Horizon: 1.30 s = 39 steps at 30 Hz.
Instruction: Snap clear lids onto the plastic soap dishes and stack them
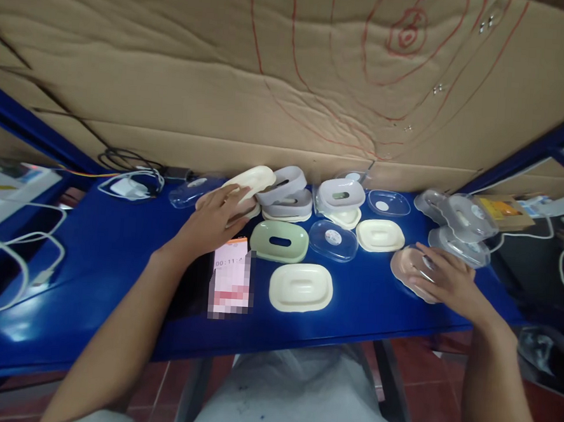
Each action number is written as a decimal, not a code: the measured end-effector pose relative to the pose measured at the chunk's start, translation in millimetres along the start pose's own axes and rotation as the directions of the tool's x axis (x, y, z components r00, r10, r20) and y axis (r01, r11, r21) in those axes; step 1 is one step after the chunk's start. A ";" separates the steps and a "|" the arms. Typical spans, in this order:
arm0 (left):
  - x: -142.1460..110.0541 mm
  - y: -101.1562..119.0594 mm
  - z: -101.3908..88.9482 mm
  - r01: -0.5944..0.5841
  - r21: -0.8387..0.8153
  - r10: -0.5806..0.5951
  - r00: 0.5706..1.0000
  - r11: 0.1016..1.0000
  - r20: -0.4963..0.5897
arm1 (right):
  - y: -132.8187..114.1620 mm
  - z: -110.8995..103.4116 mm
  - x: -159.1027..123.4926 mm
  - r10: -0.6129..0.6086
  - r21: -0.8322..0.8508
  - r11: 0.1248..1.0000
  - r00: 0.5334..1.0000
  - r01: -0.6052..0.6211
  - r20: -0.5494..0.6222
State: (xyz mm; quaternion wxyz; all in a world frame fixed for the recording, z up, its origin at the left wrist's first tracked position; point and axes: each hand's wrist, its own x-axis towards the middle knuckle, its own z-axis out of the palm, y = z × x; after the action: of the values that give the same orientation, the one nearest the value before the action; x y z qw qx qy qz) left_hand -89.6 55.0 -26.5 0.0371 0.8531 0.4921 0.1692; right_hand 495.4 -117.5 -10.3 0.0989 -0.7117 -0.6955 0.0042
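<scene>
My left hand (pixel 222 210) is at the back left, its fingers closed over a cream soap dish tray (pixel 253 178) that tilts up; a pinkish piece shows partly below it. Under my right hand (pixel 450 278) is a beige soap dish (pixel 406 269) that appears to have a clear cover, gripped at its right side. Between the hands are a green slotted tray (pixel 289 244), a clear lid (pixel 342 241) and two cream trays, one nearer me (pixel 301 288) and one farther right (pixel 380 235). Grey slotted trays (pixel 289 202) are stacked beside my left hand.
A phone (pixel 230 278) showing a timer lies on the blue table (pixel 101 276). More clear lids (pixel 389 203) and a grey-white tray (pixel 341 194) stand along the cardboard wall (pixel 175 90). Clear-covered dishes (pixel 467 219) pile up at right. Cables and a white charger (pixel 129 187) lie left.
</scene>
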 end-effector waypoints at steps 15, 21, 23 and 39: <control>-1.9 3.8 -3.7 -0.001 0.007 0.001 1.000 1.000 0.014 | -61.4 -6.8 102.9 -0.256 0.037 0.965 0.962 0.261 -0.096; -3.0 2.9 -3.1 -0.011 0.015 0.011 1.000 1.000 0.006 | -21.3 -10.3 6.1 -0.160 0.122 0.980 0.987 0.156 0.023; -2.6 2.6 -2.8 -0.007 0.019 0.007 1.000 1.000 0.004 | -14.2 -0.9 -16.9 -0.117 0.064 0.991 0.993 0.115 0.034; -1.7 5.1 -3.9 -0.003 0.005 0.002 1.000 1.000 0.008 | -29.0 24.5 -26.7 -0.097 -0.005 0.995 0.975 0.098 -0.202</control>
State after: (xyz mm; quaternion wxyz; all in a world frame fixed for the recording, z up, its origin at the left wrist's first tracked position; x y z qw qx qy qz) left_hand -87.5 50.5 -22.1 0.0366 0.8545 0.4914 0.1645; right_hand 462.3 -140.3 -33.6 0.1712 -0.6731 -0.7159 -0.0711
